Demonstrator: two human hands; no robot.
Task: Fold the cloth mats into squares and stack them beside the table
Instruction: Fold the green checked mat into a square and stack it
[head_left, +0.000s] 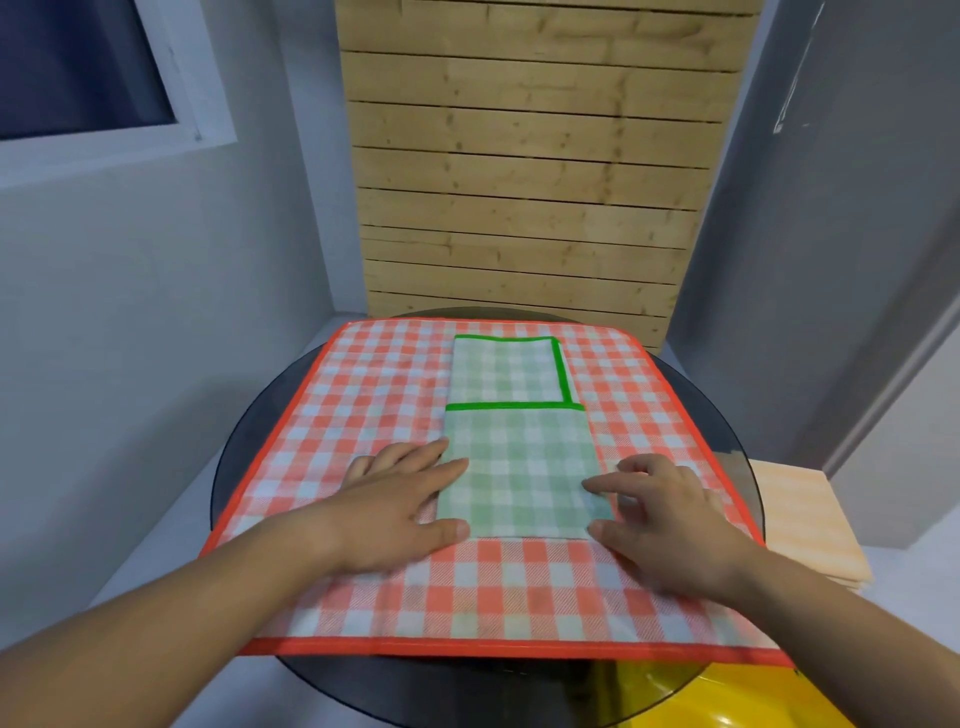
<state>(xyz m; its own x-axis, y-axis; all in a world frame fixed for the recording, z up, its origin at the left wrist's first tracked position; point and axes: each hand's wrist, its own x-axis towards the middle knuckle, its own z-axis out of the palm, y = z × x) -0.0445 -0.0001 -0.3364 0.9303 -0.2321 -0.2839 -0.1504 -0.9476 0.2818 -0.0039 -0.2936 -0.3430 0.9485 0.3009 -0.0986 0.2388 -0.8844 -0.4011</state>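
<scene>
Green mat (519, 478): left hand (400, 499) flat, right hand (665, 514) bent, perhaps pinching.

Scanning for print: no word, label or number reads on the green checked mat (524, 467) or orange checked mat (374, 384); the wall streak (794, 78) looks too blurred.

Only one cam here, on my head, wide-angle, looking forward and down, close over the table (247, 447).
</scene>
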